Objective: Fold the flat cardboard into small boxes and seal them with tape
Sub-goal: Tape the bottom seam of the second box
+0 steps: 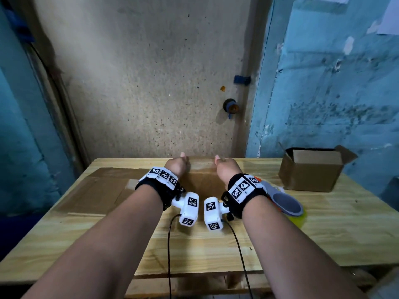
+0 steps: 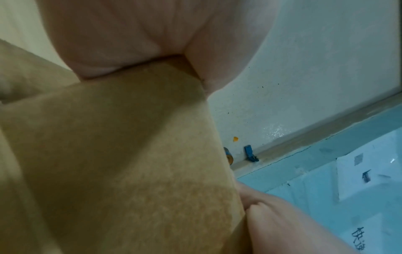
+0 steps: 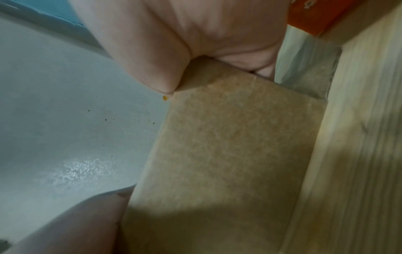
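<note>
Left of the box (image 1: 199, 180) some flat cardboard (image 1: 95, 190) lies on the table (image 1: 194, 251), waiting its turn. The box sits in the middle of the table, near the far edge, and both hands are on it. The left hand (image 1: 176, 166) grips the box's top left part, with the thumb up and the other fingers curled over the edge. The right hand (image 1: 227, 167) grips the top right part the same way. To do this step well, I think both hands should push evenly, so the sides stand straight and the corners come out square. The flaps should fold on their lines, not beside them. Right of the box lies a tape tool (image 1: 287, 203), close enough to grab. Farther right stands an open box (image 1: 311, 171).
</note>
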`<state>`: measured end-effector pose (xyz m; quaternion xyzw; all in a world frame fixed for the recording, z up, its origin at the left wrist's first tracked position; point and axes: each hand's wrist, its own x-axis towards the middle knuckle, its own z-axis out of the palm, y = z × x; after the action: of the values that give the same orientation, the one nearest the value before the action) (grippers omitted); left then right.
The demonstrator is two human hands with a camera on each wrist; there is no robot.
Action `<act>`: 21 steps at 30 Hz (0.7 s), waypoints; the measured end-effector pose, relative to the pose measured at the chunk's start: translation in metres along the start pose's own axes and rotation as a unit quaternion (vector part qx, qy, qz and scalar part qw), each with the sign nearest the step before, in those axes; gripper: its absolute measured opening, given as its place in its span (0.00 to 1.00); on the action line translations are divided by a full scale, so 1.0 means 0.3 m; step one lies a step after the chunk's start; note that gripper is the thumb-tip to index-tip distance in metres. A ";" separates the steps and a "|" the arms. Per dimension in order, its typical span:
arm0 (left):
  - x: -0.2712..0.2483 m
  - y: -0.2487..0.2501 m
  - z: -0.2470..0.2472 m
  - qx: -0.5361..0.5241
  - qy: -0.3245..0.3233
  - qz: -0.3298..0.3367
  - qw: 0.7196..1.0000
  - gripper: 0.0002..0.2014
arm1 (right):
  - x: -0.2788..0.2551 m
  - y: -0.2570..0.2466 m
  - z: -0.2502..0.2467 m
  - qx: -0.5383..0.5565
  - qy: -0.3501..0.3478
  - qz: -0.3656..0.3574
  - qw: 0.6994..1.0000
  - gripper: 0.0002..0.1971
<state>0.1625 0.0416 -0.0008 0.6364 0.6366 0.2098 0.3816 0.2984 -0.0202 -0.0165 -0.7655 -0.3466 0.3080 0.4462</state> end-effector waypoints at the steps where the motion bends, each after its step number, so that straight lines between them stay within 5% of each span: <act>1: -0.012 -0.003 -0.001 0.009 -0.008 0.008 1.000 0.28 | -0.006 0.001 -0.003 -0.006 -0.006 -0.011 1.000 0.27; 6: -0.021 -0.003 -0.003 0.075 -0.002 0.026 0.997 0.30 | -0.030 0.016 -0.017 -0.012 -0.021 -0.051 0.998 0.28; 12: 0.073 0.009 -0.041 0.169 0.008 0.013 0.986 0.39 | -0.067 0.026 0.039 -0.001 0.003 -0.032 0.999 0.16; 16: 0.026 0.025 -0.062 0.293 0.026 0.052 0.954 0.31 | -0.102 0.034 0.061 -0.011 0.021 -0.001 1.000 0.21; 19: -0.030 0.026 -0.077 0.417 0.076 0.122 0.898 0.18 | -0.127 0.029 0.072 -0.017 0.049 0.012 0.999 0.24; 21: -0.076 0.031 -0.074 0.463 0.091 0.140 0.871 0.18 | -0.133 0.030 0.078 -0.019 0.057 0.005 0.998 0.26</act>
<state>0.1497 0.0254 0.0249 0.8005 0.5973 -0.0008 -0.0494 0.2597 -0.0446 -0.0277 -0.7920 -0.3223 0.2598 0.4488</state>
